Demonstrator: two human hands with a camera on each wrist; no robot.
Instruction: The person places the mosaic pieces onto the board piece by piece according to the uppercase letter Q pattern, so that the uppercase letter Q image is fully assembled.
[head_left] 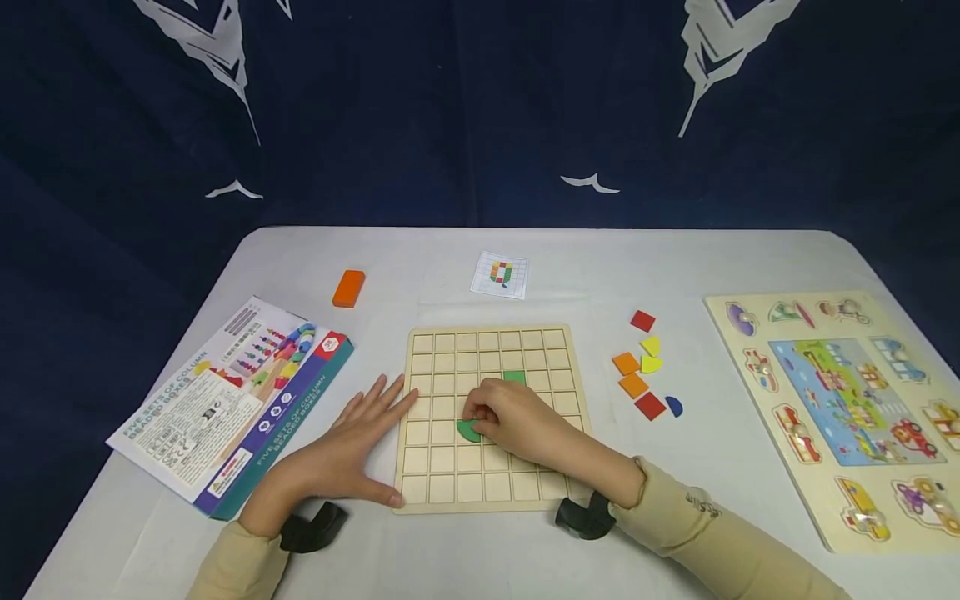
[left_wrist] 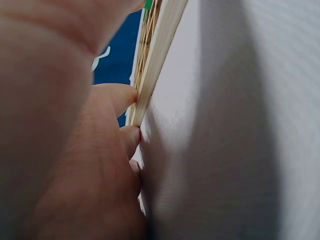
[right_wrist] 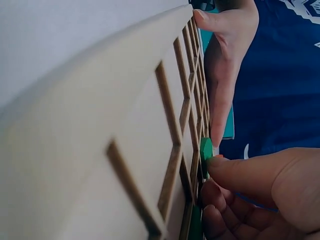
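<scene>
A wooden grid board lies flat on the white table. My left hand is spread at its left side, thumb and a fingertip touching the edge; in the left wrist view the fingers rest against the board's side. Over the middle of the grid my right hand pinches a green piece with a rounded edge between thumb and fingers. The right wrist view shows this green piece at the thumb tip, close over the grid. A green square sits in a cell beyond the right hand.
Right of the board lie red, orange and yellow pieces and a blue half-circle. A pattern card and an orange block lie farther back. A flat box is at left, a picture puzzle board at right.
</scene>
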